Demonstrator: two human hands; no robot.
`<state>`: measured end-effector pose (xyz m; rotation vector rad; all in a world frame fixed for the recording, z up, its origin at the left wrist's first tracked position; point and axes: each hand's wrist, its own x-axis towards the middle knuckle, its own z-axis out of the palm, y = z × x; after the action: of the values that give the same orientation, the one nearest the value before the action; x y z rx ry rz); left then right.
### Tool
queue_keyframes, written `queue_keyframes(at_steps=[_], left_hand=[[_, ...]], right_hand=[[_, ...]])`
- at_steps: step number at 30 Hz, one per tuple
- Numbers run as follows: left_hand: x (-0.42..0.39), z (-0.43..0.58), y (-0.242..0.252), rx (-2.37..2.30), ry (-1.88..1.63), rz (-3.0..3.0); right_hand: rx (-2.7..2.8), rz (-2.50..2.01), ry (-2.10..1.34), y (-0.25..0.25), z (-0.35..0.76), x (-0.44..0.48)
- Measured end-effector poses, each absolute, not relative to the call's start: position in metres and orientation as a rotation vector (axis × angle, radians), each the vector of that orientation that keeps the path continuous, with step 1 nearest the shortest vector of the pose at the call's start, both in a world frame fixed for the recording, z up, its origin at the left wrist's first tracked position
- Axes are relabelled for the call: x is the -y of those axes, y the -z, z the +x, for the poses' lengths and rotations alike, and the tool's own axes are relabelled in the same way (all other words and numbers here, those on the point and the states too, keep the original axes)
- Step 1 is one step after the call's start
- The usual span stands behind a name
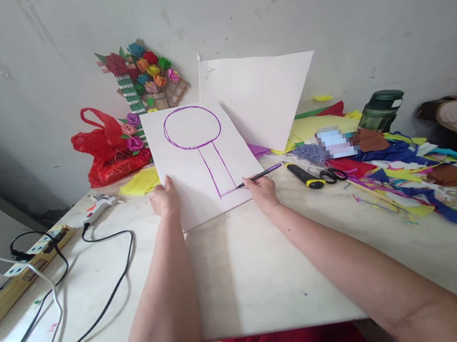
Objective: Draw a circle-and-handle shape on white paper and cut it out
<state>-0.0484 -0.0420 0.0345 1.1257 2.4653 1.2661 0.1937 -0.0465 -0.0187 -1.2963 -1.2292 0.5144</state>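
My left hand (pixel 165 198) grips the left edge of a white sheet of paper (pixel 187 172), which is tilted up off the table. On the sheet is a purple drawing (pixel 216 168): an oval with a long narrow rectangle below it. My right hand (pixel 263 191) is closed around a dark purple marker (pixel 267 172) by the sheet's lower right edge. The marker's tip points left, at the lower right corner of the rectangle; whether it touches the paper I cannot tell. Another large white sheet (pixel 271 87) leans against the wall behind.
Paper flowers (pixel 152 66) and a red plastic bag (pixel 107 151) stand at the back left. Power strips (pixel 52 240) with cables lie left. On the right are a yellow-black cutter (pixel 304 175), scissors (pixel 333 176), coloured scraps (pixel 423 172) and a green bottle (pixel 381 111).
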Motion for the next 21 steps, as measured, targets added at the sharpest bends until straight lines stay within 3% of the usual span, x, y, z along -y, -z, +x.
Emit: queue_keyframes(at_steps=[21], left_hand=[[0.0397, -0.0504, -0.0312, -2.491, -1.248, 1.167]], right_hand=[[1.178, -1.236, -0.524, 0.0200, 0.1903, 0.0494]])
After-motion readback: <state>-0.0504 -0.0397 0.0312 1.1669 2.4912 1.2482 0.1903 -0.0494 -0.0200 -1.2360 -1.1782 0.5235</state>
